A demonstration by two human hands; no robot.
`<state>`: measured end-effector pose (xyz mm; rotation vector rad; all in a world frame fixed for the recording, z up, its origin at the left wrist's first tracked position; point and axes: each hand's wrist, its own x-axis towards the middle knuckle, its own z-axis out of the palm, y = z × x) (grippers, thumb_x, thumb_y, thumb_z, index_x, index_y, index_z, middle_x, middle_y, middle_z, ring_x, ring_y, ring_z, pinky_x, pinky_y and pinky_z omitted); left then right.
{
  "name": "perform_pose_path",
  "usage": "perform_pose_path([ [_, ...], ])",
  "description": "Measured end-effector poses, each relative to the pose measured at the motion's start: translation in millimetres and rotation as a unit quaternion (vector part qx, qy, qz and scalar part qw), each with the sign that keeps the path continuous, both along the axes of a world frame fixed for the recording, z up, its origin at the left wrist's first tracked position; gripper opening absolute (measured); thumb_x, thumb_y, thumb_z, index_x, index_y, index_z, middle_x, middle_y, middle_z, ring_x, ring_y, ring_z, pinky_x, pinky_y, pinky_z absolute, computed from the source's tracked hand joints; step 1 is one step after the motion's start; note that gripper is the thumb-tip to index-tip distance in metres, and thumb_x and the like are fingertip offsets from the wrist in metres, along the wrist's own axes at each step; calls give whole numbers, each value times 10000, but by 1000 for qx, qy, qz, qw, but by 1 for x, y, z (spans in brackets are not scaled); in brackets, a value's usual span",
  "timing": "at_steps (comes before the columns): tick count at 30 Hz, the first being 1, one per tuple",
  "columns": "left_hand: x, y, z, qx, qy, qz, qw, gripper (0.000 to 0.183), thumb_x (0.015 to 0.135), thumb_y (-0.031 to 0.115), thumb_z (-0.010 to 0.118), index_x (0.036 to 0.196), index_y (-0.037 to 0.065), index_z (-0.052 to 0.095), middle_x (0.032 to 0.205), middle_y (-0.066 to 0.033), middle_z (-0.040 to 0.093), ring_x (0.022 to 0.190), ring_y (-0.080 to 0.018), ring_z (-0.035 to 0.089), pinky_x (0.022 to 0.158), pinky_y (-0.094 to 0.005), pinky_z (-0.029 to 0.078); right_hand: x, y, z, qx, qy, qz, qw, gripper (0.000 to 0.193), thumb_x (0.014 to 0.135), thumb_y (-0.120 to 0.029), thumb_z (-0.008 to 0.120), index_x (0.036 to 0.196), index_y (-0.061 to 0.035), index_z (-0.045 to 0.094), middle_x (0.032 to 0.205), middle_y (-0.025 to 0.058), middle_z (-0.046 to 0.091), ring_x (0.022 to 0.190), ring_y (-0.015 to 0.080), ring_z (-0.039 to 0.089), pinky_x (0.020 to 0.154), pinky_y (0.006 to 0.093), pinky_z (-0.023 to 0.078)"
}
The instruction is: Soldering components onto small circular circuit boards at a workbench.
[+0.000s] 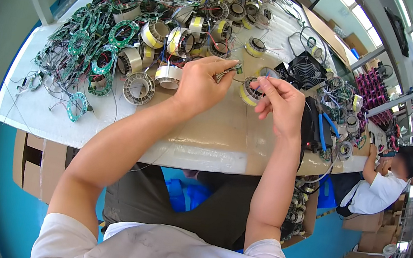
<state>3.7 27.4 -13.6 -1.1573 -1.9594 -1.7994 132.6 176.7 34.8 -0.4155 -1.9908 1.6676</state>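
Note:
Above the middle of the table, my left hand (pixel 203 87) is closed, pinching a small green circuit board (pixel 237 68) seen nearly edge-on. Just to its right, my right hand (pixel 280 104) has thumb and forefinger pressed together on a thin wire (pixel 260 78). Between and behind the two hands, a ring-shaped motor stator with yellow tape (pixel 249 91) rests on the table, and a second taped stator (pixel 255 46) lies farther back. Several more stators, one of them white-rimmed (pixel 168 76), sit close to the left of my left hand.
A heap of green ring circuit boards (pixel 76 107) with tangled wires covers the left and far table (pixel 203 152). Right of my hand stand a black fan (pixel 306 72) and blue-handled pliers (pixel 322 130). A co-worker (pixel 380 187) sits at far right; cardboard boxes (pixel 53 170) are below.

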Motion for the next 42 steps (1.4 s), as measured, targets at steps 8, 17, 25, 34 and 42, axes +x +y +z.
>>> perform_pose_path([
  [8,-2,7,-4,76,62,36,994,268,880,17,720,1142,66,750,952,-76,732,664,-107,630,590,-244,504,-21,10,-16,-2,-3,132,991,149,912,-89,729,991,36,736,811,110,751,410,32,497,361,195,356],
  [17,-12,9,-8,6,-67,-36,997,216,921,38,709,1133,36,751,877,-4,718,661,-34,597,549,-190,488,-28,-20,-38,0,60,39,997,182,916,-134,733,1030,8,735,828,62,754,564,25,585,413,194,379],
  [25,-3,5,2,23,-111,-115,987,249,926,6,685,1172,-8,720,912,-42,685,669,-75,644,595,-209,516,-28,-20,-43,39,82,-17,996,205,896,-148,751,1012,21,758,833,47,750,701,53,638,636,203,500],
  [34,-2,4,2,19,-122,-109,986,206,921,21,701,1121,-15,736,951,-59,706,672,-82,659,593,-220,542,-30,-19,-47,59,93,-24,994,230,889,-178,760,1005,20,759,825,49,751,682,53,630,626,217,505],
  [42,-3,4,1,5,-111,-114,987,211,925,15,689,1127,-21,733,1016,-82,718,711,-95,686,607,-217,556,-33,-18,-52,64,115,-23,991,211,892,-168,760,998,15,762,816,40,746,676,45,620,615,210,496],
])
